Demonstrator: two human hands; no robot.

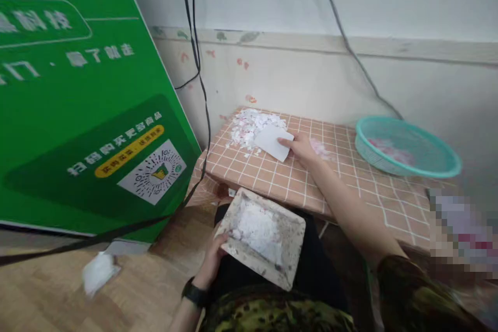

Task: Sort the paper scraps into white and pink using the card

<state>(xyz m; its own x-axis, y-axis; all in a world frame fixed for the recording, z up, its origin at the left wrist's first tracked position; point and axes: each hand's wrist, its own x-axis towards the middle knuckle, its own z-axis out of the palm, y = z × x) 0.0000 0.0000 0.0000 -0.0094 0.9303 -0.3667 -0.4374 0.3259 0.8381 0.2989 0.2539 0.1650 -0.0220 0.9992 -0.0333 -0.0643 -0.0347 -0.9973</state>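
Note:
My left hand (215, 251) grips the left edge of a shallow, stained tray (298, 231), which rests over my lap below the table's front edge. Inside the tray lies a heap of white flakes or scraps (259, 231). With my right hand (301, 146) I pinch a flat white card (272, 140) by its right side, thumb on top. The card lies low over the table, against the right side of a pile of white paper-like scraps (245, 127). A few pinkish scraps (319, 148) are just beyond my right wrist.
A turquoise mesh basket (408, 171) with pinkish pieces stands on the right of the checked tablecloth (350, 187). A green cabinet (89, 166) rises at the left, with a dark cable (204, 114) hanging beside it. A white bag-like bundle (99, 272) lies on the floor.

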